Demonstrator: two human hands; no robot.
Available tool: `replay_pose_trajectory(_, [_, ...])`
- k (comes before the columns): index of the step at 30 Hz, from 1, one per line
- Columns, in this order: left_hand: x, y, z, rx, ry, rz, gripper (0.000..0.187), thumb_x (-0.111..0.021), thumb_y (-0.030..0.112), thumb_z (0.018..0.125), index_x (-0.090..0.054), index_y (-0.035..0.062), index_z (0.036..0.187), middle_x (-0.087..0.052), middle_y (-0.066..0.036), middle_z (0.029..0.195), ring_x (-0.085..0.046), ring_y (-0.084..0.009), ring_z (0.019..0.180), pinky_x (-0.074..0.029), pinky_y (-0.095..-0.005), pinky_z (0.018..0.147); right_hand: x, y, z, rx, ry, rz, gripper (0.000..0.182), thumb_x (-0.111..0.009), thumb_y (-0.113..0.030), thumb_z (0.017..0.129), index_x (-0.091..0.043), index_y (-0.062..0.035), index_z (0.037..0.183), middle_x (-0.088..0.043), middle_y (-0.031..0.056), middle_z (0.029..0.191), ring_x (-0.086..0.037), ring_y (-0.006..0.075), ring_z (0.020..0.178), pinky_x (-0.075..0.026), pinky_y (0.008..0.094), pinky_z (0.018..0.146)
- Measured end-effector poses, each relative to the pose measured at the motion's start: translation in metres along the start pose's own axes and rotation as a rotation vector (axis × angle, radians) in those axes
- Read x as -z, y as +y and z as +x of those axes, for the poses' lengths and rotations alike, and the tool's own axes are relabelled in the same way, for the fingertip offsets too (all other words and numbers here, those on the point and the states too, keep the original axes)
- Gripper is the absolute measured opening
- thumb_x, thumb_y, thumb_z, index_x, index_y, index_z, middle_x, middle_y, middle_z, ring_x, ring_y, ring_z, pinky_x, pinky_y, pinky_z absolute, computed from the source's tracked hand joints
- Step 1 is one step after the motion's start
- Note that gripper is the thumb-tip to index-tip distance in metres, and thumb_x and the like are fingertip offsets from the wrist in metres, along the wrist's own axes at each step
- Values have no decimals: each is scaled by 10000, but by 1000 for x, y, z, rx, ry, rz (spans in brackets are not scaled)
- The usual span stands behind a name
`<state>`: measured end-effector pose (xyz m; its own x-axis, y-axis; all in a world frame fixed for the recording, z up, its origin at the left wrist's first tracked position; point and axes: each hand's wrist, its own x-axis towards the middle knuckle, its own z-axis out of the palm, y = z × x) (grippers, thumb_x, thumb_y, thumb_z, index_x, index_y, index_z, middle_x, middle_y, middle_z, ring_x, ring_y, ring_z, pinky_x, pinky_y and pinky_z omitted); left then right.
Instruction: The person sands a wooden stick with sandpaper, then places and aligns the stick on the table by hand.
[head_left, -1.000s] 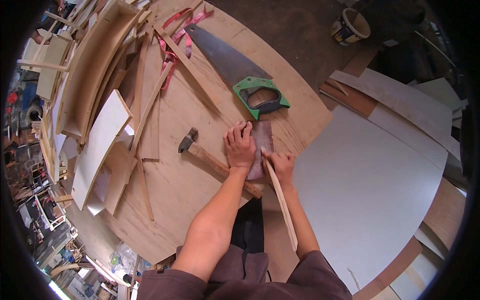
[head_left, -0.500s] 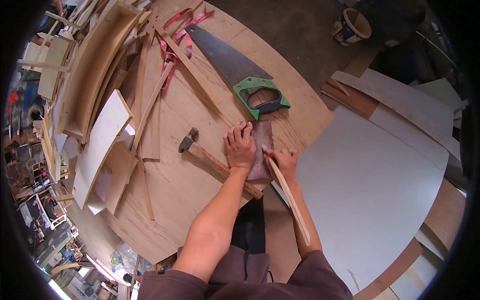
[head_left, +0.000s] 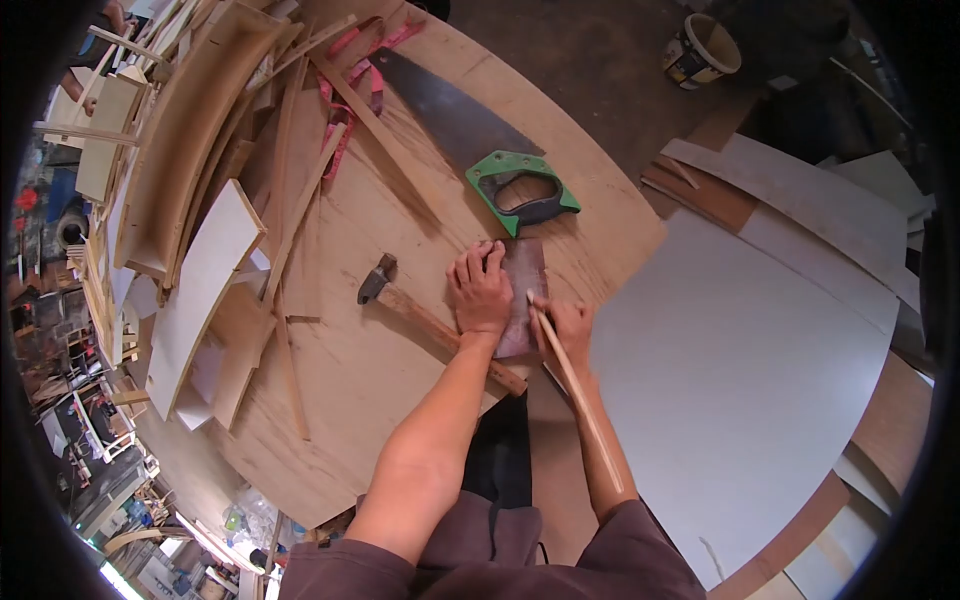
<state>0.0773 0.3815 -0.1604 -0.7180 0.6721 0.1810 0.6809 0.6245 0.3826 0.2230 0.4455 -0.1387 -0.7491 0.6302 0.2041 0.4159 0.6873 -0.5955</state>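
A reddish-brown sheet of sandpaper [head_left: 524, 290] lies near the edge of the plywood board. My left hand [head_left: 480, 290] rests on its left side, fingers laid forward and slightly bent, pressing it down. In my right hand [head_left: 568, 328] a thin, pale wooden strip [head_left: 590, 410] is gripped near its upper end. The tip of the strip meets the sandpaper, and its long end runs back along my right forearm. A hammer [head_left: 425, 322] with a wooden handle lies left of my left hand, passing under that wrist. Beyond the sandpaper is a handsaw [head_left: 520, 190] with a green and black handle.
Curved wooden pieces [head_left: 190, 140] and offcuts pile up on the left. Pink strapping [head_left: 345, 100] lies near loose slats at the back. A large pale panel [head_left: 740, 380] is on the right. A bucket [head_left: 703, 55] stands on the floor. Another person's hand [head_left: 88, 103] shows at far left.
The wooden strip has turned in my right hand, showing a narrower side, and its tip has shifted slightly on the sandpaper. My left hand stays almost still.
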Motion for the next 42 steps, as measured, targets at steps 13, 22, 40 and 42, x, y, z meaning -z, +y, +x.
replay_pose_trajectory(13, [-2, 1, 2, -9, 76, -37, 358, -699, 236, 858, -681, 137, 1201, -592, -58, 1242, -524, -280, 1206, -379, -459, 1058, 3, 2, 30, -127, 52, 63, 159, -715, -174, 931, -712, -111, 1076, -701, 46, 897, -620, 216, 831, -349, 377, 839])
replay_pose_trajectory(22, [-6, 3, 3, -1, 112, -9, 368, -744, 329, 835, -687, 136, 1142, -601, -38, 1209, -536, -278, 1158, -395, -459, 1026, 4, 7, 35, -138, 7, -41, 152, -720, -201, 933, -711, -116, 1058, -703, 58, 852, -640, 219, 797, -345, 390, 823])
replay_pose_trajectory(40, [-3, 3, 4, -17, 122, -1, 369, -754, 309, 815, -686, 146, 1139, -597, -44, 1211, -548, -276, 1170, -415, -438, 1007, -5, 6, 49, -145, 38, -7, 124, -706, -189, 941, -696, -114, 1039, -691, 40, 878, -630, 210, 808, -340, 376, 818])
replay_pose_trajectory(42, [-2, 2, 4, -27, 120, -1, 370, -753, 310, 815, -687, 146, 1141, -597, -43, 1212, -548, -276, 1166, -416, -437, 1006, 0, 3, 41, -182, 6, 24, 138, -701, -199, 945, -706, -123, 1060, -683, 39, 872, -629, 214, 812, -339, 380, 826])
